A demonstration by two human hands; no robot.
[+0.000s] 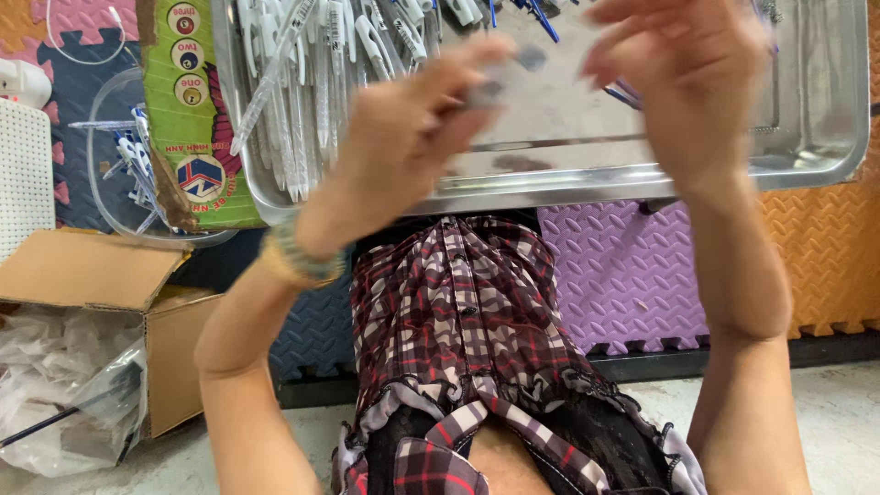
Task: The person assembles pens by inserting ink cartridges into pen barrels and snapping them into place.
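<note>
Both my hands are raised over a shiny metal tray (807, 156). My left hand (403, 137) pinches a small clear pen part (490, 90) between thumb and fingers; motion blur hides its exact shape. My right hand (678, 69) hovers close to the right of it, fingers curled and blurred, and I cannot tell whether it holds anything. A heap of white and clear pen barrels (312, 73) fills the tray's left half. A few blue pen pieces (541, 18) lie at its far edge. A beaded band (298, 257) circles my left wrist.
A green cardboard box (192, 119) leans against the tray's left side, beside a clear plastic tub (110, 174) with more pen parts. An open brown carton (101, 275) with plastic bags (55, 394) stands at lower left. Foam floor mats (825, 247) lie underneath. My checked skirt (458, 312) covers my lap.
</note>
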